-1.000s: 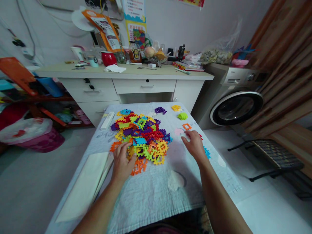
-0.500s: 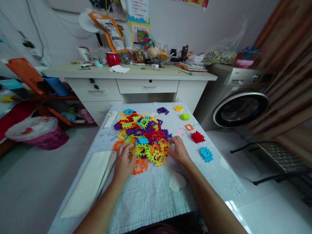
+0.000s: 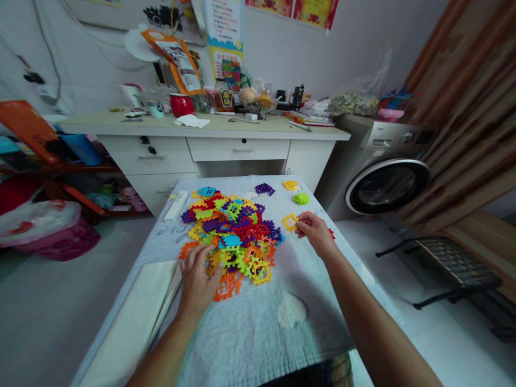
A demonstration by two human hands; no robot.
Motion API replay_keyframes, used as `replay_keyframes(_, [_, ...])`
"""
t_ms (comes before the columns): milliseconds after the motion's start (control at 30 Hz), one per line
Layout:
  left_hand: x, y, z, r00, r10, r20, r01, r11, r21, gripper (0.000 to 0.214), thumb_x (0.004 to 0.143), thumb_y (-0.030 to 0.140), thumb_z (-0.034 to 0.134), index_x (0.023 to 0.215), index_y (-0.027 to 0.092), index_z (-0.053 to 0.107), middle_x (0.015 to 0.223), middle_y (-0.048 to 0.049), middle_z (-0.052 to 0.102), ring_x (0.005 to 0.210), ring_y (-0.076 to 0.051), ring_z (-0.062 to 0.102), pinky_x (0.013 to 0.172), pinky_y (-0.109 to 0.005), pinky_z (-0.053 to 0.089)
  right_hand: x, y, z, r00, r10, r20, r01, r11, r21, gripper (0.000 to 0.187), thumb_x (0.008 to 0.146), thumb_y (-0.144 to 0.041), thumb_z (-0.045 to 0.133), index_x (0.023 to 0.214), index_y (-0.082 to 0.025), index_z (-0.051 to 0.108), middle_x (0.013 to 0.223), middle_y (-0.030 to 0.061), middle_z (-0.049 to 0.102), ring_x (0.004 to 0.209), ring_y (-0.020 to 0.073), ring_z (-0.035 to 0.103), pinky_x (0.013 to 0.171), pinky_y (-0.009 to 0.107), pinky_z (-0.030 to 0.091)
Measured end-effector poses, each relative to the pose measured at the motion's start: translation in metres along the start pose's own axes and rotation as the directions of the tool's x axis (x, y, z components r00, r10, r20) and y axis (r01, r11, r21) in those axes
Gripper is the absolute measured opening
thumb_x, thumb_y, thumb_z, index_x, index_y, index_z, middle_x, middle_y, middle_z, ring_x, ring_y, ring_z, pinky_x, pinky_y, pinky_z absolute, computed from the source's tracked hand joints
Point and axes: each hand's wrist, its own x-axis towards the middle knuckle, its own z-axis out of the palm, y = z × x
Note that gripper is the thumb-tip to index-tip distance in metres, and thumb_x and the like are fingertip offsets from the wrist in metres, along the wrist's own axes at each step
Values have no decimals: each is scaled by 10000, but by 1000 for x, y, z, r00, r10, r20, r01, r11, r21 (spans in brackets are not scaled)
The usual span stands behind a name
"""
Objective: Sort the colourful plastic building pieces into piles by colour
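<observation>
"Pinching something, was the right hand [image 3: 316, 232]?"

"Yes, a yellow piece [image 3: 286, 222], between thumb and fingertips brought together, at the hand's ten o'clock. It was just off the pile [image 3: 250, 231]; whether it touched the cloth [image 3: 250, 328], I couldn't tell."

"And the left hand [image 3: 197, 277]?"

"At the pile's seven o'clock, thumb and fingers loosely parted. I saw nothing gripped."

"How much was done?"

"A small share, I judged. One-colour groups lay apart: the purple group [image 3: 265, 188] at the pile's one o'clock, the yellow group [image 3: 290, 185] and green group [image 3: 301, 199] towards two. A red sliver [image 3: 332, 233] showed past the right wrist, mostly hidden."

"And left?"

"The bulk: the pile's colours were thoroughly mixed, and the pinched piece was well apart from the yellow group."
</observation>
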Motion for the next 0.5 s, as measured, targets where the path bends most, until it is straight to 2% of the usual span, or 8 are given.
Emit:
replay_keyframes(200, [0,4,2,1000,-21,6,21,999,-49,407,842,364,567,1226,233,532,1327,-117,481,1300,-297,433,1103,-497,332,68,-10,-6,984,59,-169,-62,998,-9,138,723,-135,692,790,-162,575,621,-7,625,535,111,624,502,210,530])
replay_keyframes(400, [5,6,9,1000,-23,14,24,997,-76,420,844,371,564,1236,230,515,1341,-121,470,1293,-296,433,1106,-505,347,150,-8,3,922,112,-370,-141,989,-53,142,743,-59,627,733,-166,534,545,-40,553,496,108,613,517,220,545])
replay_keyframes(500, [7,6,13,1000,-13,12,14,996,-82,440,829,360,578,1248,245,509,1319,-110,490,1276,-294,454,1101,-505,357,184,-11,10,914,89,-396,-139,985,-99,143,741,-63,634,746,-166,535,515,-56,514,472,112,599,507,228,538])
